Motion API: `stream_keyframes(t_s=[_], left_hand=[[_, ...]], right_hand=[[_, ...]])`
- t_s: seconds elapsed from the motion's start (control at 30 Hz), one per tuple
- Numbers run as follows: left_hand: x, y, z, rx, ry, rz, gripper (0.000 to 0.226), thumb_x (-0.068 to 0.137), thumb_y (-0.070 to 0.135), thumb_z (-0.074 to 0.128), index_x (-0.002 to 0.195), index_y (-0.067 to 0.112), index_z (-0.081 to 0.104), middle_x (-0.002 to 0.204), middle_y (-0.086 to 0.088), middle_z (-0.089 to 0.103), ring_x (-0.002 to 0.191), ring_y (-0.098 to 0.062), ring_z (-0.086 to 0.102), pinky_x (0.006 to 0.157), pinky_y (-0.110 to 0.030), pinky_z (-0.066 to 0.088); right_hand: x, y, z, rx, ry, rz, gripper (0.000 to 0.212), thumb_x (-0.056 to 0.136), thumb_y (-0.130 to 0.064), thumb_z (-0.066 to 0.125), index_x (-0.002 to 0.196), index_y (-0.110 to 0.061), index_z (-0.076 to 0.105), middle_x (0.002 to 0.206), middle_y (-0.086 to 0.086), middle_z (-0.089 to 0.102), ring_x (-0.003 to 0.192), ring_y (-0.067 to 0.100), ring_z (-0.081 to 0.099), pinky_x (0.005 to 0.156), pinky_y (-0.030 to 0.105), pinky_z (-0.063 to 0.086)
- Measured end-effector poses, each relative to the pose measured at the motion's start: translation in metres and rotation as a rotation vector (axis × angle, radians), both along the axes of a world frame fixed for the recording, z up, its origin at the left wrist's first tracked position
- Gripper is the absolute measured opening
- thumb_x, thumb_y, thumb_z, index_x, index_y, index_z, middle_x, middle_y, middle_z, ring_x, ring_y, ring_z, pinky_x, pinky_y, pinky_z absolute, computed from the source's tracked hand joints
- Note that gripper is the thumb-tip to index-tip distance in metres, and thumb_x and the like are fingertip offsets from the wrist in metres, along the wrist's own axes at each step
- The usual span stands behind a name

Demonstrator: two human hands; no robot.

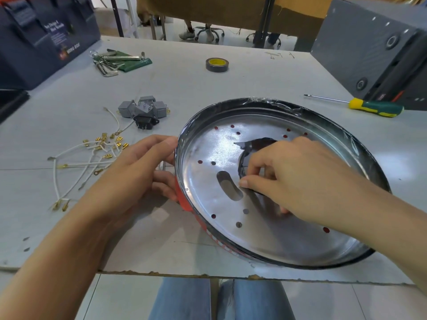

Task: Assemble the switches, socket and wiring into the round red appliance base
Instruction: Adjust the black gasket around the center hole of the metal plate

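The round red appliance base [231, 229] lies near the table's front edge, its shiny metal inside facing up. My left hand [138, 169] grips the base's left rim, thumb on top and fingers against the red wall. Inside the base, my right hand [293, 179] has its fingers curled into the big central opening, pinching its dark torn edge [251, 145]. A cluster of grey switches [144, 108] and a black socket [146, 122] sits behind my left hand. White wires with gold terminals [92, 155] lie spread at the left.
A yellow-and-green screwdriver [372, 106] lies at the right, before a grey box [369, 47]. A roll of black tape [216, 64] and hex keys on a green pouch [120, 61] lie farther back. A dark toolbox [44, 35] stands at the far left.
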State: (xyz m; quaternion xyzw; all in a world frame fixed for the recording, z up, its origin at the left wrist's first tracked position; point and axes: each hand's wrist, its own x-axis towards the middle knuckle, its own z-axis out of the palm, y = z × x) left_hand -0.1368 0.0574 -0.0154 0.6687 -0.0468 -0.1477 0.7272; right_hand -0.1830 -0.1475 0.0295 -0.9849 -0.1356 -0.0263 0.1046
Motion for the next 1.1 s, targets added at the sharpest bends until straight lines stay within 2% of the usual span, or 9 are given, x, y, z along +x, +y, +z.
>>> stream_keyframes(t_s=[0.13, 0.23, 0.3, 0.37, 0.4, 0.47, 0.7, 0.83, 1.1], left_hand=[[-0.0017, -0.0015, 0.0024, 0.017, -0.008, 0.005, 0.050, 0.064, 0.039, 0.060, 0.104, 0.010, 0.062, 0.056, 0.003, 0.061, 0.036, -0.015, 0.051, 0.037, -0.016, 0.041], [-0.0010, -0.0013, 0.0019, 0.022, -0.017, 0.011, 0.049, 0.063, 0.039, 0.061, 0.102, 0.010, 0.063, 0.061, -0.001, 0.061, 0.038, -0.017, 0.053, 0.038, -0.018, 0.044], [-0.0009, -0.0013, 0.0015, 0.033, -0.029, 0.014, 0.051, 0.064, 0.041, 0.061, 0.103, 0.010, 0.063, 0.064, -0.004, 0.061, 0.039, -0.018, 0.054, 0.039, -0.019, 0.045], [-0.0005, -0.0011, 0.0004, 0.032, -0.033, 0.017, 0.052, 0.064, 0.041, 0.061, 0.104, 0.009, 0.062, 0.065, -0.004, 0.060, 0.039, -0.019, 0.053, 0.039, -0.019, 0.045], [-0.0004, -0.0012, 0.0001, 0.031, -0.032, 0.017, 0.051, 0.064, 0.040, 0.061, 0.103, 0.009, 0.062, 0.064, -0.003, 0.059, 0.038, -0.018, 0.053, 0.039, -0.019, 0.044], [-0.0001, -0.0013, -0.0004, 0.027, -0.026, 0.018, 0.047, 0.064, 0.039, 0.061, 0.100, 0.010, 0.063, 0.061, -0.001, 0.059, 0.038, -0.017, 0.052, 0.038, -0.018, 0.043], [0.0010, -0.0036, -0.0005, -0.009, -0.024, 0.031, 0.043, 0.064, 0.034, 0.061, 0.099, 0.008, 0.062, 0.060, -0.002, 0.061, 0.037, -0.016, 0.053, 0.037, -0.017, 0.044], [0.0026, -0.0043, -0.0002, -0.018, -0.027, 0.028, 0.042, 0.066, 0.031, 0.060, 0.101, 0.008, 0.061, 0.055, -0.008, 0.059, 0.035, -0.017, 0.054, 0.037, -0.018, 0.045], [0.0051, -0.0044, -0.0023, -0.022, -0.033, 0.039, 0.035, 0.064, 0.032, 0.061, 0.094, 0.015, 0.063, 0.055, -0.011, 0.059, 0.035, -0.018, 0.054, 0.037, -0.018, 0.045]], right_hand=[[0.0001, 0.0014, 0.0009, -0.002, 0.031, -0.017, 0.030, 0.087, -0.046, 0.054, 0.070, -0.022, 0.060, 0.048, -0.011, 0.052, 0.055, -0.001, 0.051, 0.053, 0.008, 0.030], [0.0016, 0.0032, 0.0023, 0.005, 0.087, -0.030, 0.031, 0.088, -0.046, 0.053, 0.071, -0.022, 0.060, 0.067, -0.054, 0.039, 0.065, -0.009, 0.051, 0.057, 0.009, 0.033], [0.0015, 0.0027, 0.0019, 0.001, 0.094, -0.023, 0.031, 0.088, -0.046, 0.052, 0.071, -0.022, 0.060, 0.068, -0.060, 0.030, 0.059, -0.005, 0.050, 0.054, 0.009, 0.031], [0.0016, 0.0004, 0.0005, 0.010, 0.070, -0.023, 0.031, 0.088, -0.046, 0.053, 0.071, -0.022, 0.060, 0.066, -0.048, 0.046, 0.055, -0.003, 0.049, 0.055, 0.008, 0.029], [0.0015, -0.0002, -0.0003, 0.013, 0.053, -0.026, 0.030, 0.088, -0.046, 0.053, 0.071, -0.022, 0.061, 0.059, -0.027, 0.056, 0.053, -0.001, 0.048, 0.056, 0.007, 0.029], [0.0006, 0.0001, -0.0001, 0.013, 0.033, -0.034, 0.029, 0.088, -0.045, 0.054, 0.072, -0.022, 0.062, 0.046, -0.006, 0.049, 0.051, 0.000, 0.046, 0.055, 0.008, 0.029], [0.0007, 0.0001, 0.0009, 0.028, 0.062, -0.060, 0.030, 0.088, -0.045, 0.054, 0.070, -0.022, 0.061, 0.047, -0.007, 0.050, 0.050, 0.001, 0.049, 0.053, 0.009, 0.033], [0.0024, -0.0011, 0.0003, 0.042, 0.093, -0.065, 0.030, 0.088, -0.043, 0.054, 0.069, -0.021, 0.061, 0.046, -0.005, 0.052, 0.064, -0.003, 0.055, 0.052, 0.013, 0.038], [0.0033, -0.0041, 0.0007, 0.085, 0.158, -0.060, 0.023, 0.089, -0.042, 0.054, 0.076, -0.026, 0.064, 0.051, -0.012, 0.051, 0.055, -0.001, 0.052, 0.052, 0.014, 0.038]])
